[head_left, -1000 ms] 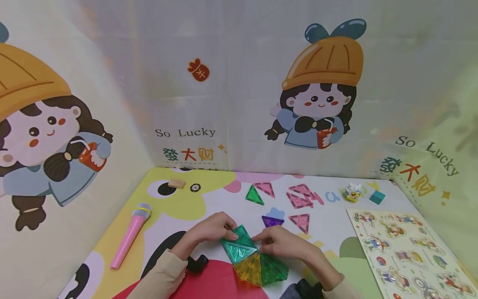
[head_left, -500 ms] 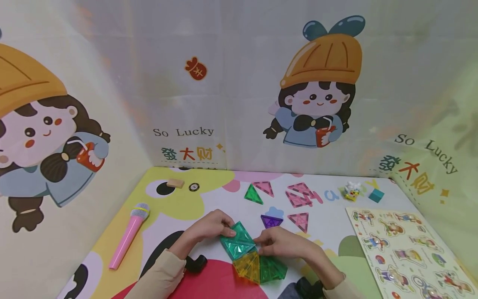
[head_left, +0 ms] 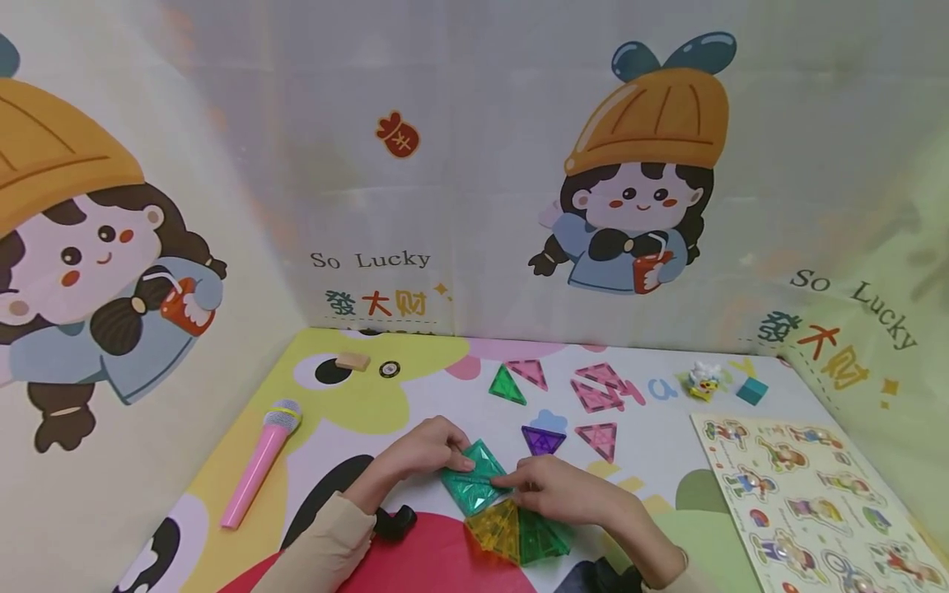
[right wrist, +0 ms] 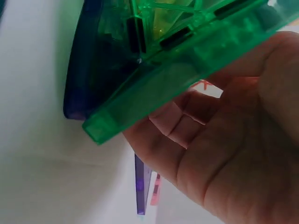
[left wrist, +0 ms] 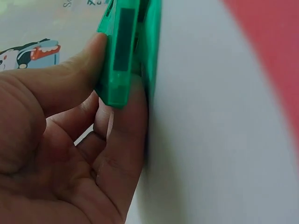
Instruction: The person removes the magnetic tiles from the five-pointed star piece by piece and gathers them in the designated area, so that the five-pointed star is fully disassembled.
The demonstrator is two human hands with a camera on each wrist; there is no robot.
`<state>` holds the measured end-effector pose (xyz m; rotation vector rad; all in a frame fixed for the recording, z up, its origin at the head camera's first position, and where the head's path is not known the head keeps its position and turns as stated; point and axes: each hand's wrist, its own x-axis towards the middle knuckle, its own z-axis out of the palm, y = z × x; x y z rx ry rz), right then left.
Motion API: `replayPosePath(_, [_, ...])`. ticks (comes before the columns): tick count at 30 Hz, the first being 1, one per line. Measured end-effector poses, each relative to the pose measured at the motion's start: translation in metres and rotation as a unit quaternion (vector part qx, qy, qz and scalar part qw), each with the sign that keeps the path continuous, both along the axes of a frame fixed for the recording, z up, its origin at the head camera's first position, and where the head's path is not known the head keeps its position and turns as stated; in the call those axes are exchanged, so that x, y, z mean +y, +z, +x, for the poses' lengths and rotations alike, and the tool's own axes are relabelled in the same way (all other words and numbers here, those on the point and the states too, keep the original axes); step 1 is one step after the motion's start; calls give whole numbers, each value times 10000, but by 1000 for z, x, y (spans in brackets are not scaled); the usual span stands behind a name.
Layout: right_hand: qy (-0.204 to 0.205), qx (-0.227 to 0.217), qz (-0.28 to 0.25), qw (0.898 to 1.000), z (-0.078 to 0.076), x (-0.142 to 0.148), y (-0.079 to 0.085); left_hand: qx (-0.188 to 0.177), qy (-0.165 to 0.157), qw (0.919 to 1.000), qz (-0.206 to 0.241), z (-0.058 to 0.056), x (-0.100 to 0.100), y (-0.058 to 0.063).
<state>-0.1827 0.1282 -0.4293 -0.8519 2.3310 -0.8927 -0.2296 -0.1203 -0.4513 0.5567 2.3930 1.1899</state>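
My left hand (head_left: 426, 449) pinches a teal-green translucent magnetic tile (head_left: 469, 492) between thumb and fingers at its upper left side. In the left wrist view the green tile (left wrist: 119, 60) stands edge-on between thumb and index finger. My right hand (head_left: 563, 490) has its index fingertip over the right corner of the teal piece, with the thumb just below; its fingers are curled there. Yellow tiles (head_left: 493, 529) and darker green tiles (head_left: 539, 539) fan out below the teal piece. In the right wrist view a green tile (right wrist: 187, 70) partly hides my right fingertips.
Beyond my hands lie a purple triangle (head_left: 543, 439), a green triangle (head_left: 507, 385) and several pink triangles (head_left: 596, 441). A pink toy microphone (head_left: 259, 465) lies left. Right are a picture puzzle board (head_left: 804, 494), a small figurine (head_left: 702, 381) and a teal block (head_left: 752, 390).
My right index finger has moved left, from beside the teal piece onto its right corner. My left hand keeps its hold. The teal piece has turned slightly.
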Motion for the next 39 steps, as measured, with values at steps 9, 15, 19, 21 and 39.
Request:
replayPosePath(9, [-40,-25,100,9999,-1,-2,0,-48,348,9985,430,-9,-7,-4])
replayPosePath(15, [-120,-82,69,9999,1,-2,0,494,1454,9876,326,-33,-19,-2])
replayPosePath(19, [-229,-194,41,9995,3,-2,-4,616,2194,9735,175,-63,-24,-6])
replayPosePath(21, [-287,-174,14,9994,4,-2,-4,759,2404,9676,112,-80,-25,-6])
replayPosePath(39, [-245,-464,-249,9983,-2,1,-9,1641,2226,9512,-1369,-98,-20,10])
